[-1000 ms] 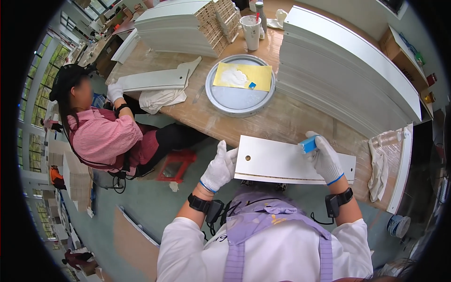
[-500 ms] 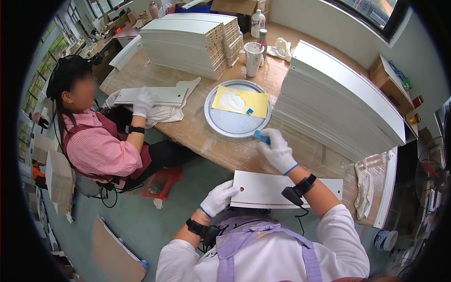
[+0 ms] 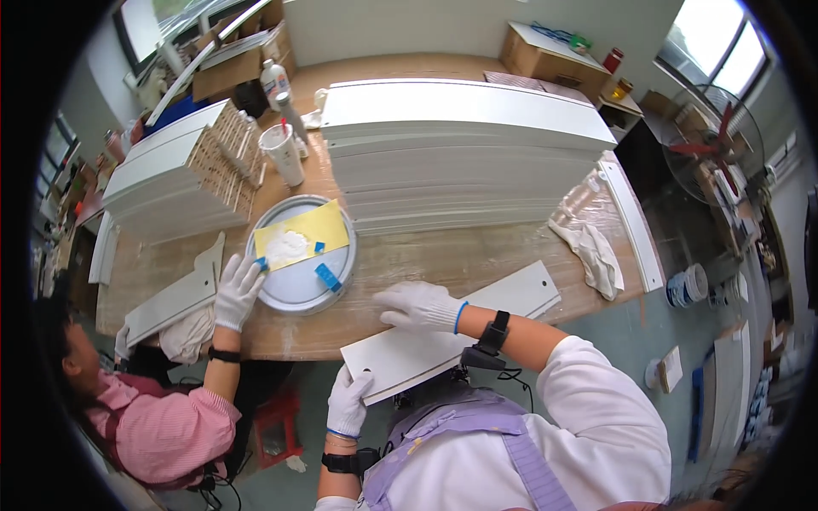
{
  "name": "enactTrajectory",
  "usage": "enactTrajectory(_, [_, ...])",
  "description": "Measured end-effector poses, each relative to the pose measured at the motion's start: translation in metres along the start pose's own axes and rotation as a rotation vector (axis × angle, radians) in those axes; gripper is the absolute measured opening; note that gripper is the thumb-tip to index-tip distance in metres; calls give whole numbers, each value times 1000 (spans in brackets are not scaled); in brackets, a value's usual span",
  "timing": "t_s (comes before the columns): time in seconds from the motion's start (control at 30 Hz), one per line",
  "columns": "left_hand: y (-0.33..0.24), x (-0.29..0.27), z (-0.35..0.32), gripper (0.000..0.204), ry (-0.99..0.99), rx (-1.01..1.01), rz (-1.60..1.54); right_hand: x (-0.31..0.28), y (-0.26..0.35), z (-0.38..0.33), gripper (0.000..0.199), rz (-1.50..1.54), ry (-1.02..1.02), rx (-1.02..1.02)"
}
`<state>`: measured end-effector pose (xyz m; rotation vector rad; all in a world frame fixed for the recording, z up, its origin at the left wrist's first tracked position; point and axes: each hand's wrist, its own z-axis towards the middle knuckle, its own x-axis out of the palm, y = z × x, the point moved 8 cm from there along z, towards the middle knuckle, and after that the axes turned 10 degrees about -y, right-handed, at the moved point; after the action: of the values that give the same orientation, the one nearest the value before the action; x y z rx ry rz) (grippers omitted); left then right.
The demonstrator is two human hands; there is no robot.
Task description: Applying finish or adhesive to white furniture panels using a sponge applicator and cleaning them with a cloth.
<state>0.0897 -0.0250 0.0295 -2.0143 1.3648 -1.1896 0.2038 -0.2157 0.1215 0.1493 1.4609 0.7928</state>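
— Where's the white panel [image 3: 452, 336] lying?
— Half on the counter [image 3: 477, 260], near edge hanging off toward the body, long side slanting up to the right.
— And the left hand [image 3: 348, 403]?
— Gloved, fingers curled round the panel's lower left corner, thumb on top, pinching it firmly.
— The right hand [image 3: 419, 306]?
— Gloved too, resting flat on the wood just at the panel's upper edge, fingers spread wide, nothing clasped in them.
— Anything near?
— Round grey lid [image 3: 300, 255] just left, carrying a yellow sheet [image 3: 305, 234] with a dab of white filler [image 3: 287, 247] and a blue scraper [image 3: 328, 277] on its rim. A co-worker's gloved hand [image 3: 239, 289] touching the lid's left side. Stack of white boards [image 3: 464, 149] behind, crumpled rag [image 3: 596, 255] to the right.
— Best way to handle it, judging from this?
— Probably keep the corner pinched, press the free palm down on the panel face to stop it tipping off the edge, and stay clear of the co-worker's reach at the lid.
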Motion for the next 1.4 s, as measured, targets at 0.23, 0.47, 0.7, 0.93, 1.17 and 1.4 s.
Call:
enactTrajectory(0.23, [-38, 26, 9, 45, 70, 166, 186, -69, -102, -110, 49, -306, -43, 275])
enactTrajectory(0.47, [-83, 69, 26, 46, 189, 377, 323, -130, -70, -174, 52, -367, -279, 343])
enactTrajectory(0.7, [-64, 159, 43, 50, 315, 300, 451, -267, -142, -399, 46, -115, -999, 820])
enactTrajectory(0.93, [16, 261, 64, 36, 233, 202, 645, -398, -358, -552, 66, -503, -911, 1582])
enactTrajectory(1.17, [35, 339, 53, 43, 148, 308, 1037, -415, -531, -541, 65, -333, -785, 1722])
enactTrajectory(1.4, [35, 376, 33, 45, 286, 147, 508, -422, -619, -510, 65, -275, -727, 1644])
